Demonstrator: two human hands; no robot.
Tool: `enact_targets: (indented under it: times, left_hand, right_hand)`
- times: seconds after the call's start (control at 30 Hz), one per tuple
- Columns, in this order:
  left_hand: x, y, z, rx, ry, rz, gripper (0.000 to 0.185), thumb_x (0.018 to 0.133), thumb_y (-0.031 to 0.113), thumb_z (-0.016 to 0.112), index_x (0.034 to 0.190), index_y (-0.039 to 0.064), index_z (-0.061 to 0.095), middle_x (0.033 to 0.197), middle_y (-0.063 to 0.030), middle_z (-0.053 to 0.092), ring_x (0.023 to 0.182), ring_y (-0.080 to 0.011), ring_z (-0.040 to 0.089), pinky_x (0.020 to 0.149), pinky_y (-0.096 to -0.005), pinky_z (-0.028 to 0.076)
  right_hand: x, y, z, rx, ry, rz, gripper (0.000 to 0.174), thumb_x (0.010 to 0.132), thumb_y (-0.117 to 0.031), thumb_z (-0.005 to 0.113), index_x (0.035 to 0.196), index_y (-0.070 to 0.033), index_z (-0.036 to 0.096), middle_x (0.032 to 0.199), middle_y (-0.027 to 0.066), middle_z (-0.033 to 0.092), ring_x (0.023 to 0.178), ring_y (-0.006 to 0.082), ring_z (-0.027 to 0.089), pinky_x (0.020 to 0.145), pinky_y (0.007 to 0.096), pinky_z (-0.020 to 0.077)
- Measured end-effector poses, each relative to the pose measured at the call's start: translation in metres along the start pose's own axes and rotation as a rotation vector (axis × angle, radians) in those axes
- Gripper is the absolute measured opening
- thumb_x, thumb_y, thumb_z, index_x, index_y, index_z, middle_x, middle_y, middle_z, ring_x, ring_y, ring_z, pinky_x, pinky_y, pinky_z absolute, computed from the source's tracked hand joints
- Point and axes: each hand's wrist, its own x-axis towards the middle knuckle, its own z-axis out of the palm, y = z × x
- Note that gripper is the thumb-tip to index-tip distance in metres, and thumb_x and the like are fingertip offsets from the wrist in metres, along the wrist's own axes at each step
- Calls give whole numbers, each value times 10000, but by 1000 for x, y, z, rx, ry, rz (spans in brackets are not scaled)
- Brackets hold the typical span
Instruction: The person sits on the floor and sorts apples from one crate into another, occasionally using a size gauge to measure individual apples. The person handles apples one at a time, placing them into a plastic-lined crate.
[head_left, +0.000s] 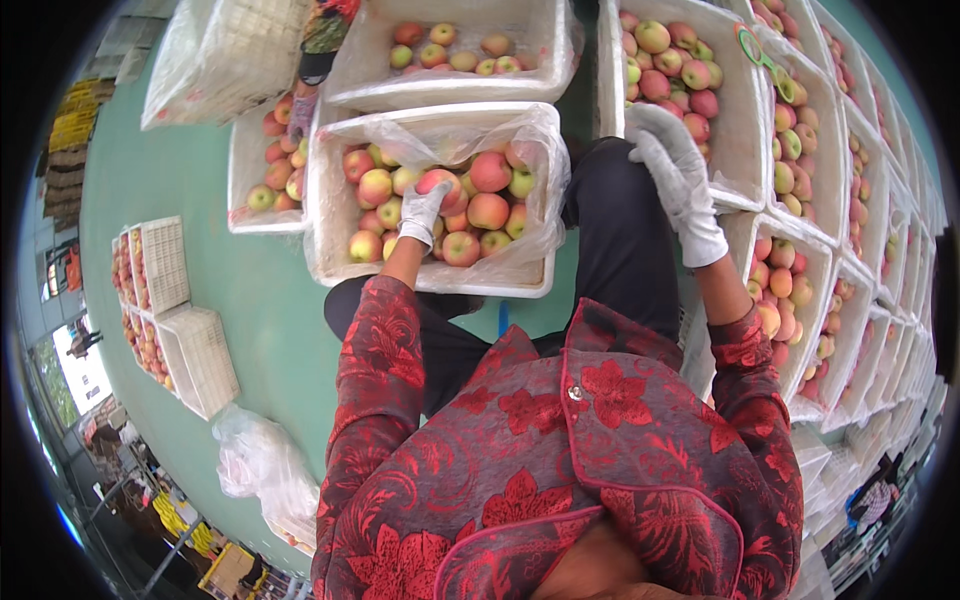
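My left hand (425, 212), in a white glove, has its fingers around a red-and-yellow apple (438, 184). It is over a white plastic crate (431, 283) lined with clear plastic film (536, 150) and holding many apples. My right hand (673, 180), also gloved, is raised beside my knee at the edge of another apple crate (733, 196). Its fingers extend with the thumb apart, and I see nothing in them. The palm side is partly turned away.
Behind the lined crate is a crate (450, 94) with a few apples. Another person's gloved hand (303, 112) reaches into a crate (262, 222) at the left. Green and orange rings (754, 49) hang on a crate rim. Rows of filled crates stand right; stacked crates (196, 352) stand left.
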Motion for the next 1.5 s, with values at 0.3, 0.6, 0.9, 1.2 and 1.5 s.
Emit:
enact_targets:
  times: [0.3, 0.6, 0.9, 1.2, 1.5]
  left_hand:
    - [126, -79, 50, 859, -164, 626, 432, 913, 442, 552, 1167, 99, 619, 1048, -171, 659, 954, -355, 621, 823, -453, 479]
    - [23, 11, 44, 416, -19, 216, 488, 880, 329, 665, 1212, -8, 547, 1073, -227, 630, 956, -357, 610, 827, -447, 480]
    - [-54, 32, 39, -109, -182, 197, 512, 888, 19, 657, 1354, -4, 445, 1203, -145, 599, 1075, -202, 606, 915, -321, 509]
    - [-97, 158, 61, -264, -366, 406, 586, 843, -6, 702, 1368, 2, 440, 1263, -136, 574, 1120, -211, 590, 950, -308, 494]
    - [-114, 252, 71, -167, -37, 1040, 952, 578, 145, 916, 1364, 36, 391, 1290, -181, 515, 1195, -318, 537, 993, -414, 464]
  right_hand:
    - [54, 163, -186, -544, 56, 582, 368, 900, -298, 673, 1123, -10, 621, 902, 63, 657, 812, 161, 590, 751, 301, 492]
    - [57, 293, -216, -1283, -546, 803, 332, 909, -218, 613, 1207, -97, 530, 1029, 98, 620, 945, 252, 601, 868, 357, 477]
    - [71, 295, -218, -922, -446, 883, 777, 675, -188, 845, 1332, -52, 453, 1074, 111, 611, 918, 186, 615, 783, 348, 536]
    - [69, 93, -148, -217, -219, 665, 653, 821, -344, 753, 1358, -104, 470, 1204, 80, 558, 1033, 190, 594, 774, 298, 543]
    - [48, -42, 6, -74, -405, 208, 556, 865, -314, 717, 1304, -45, 506, 1183, 67, 592, 1114, 149, 555, 971, 311, 455]
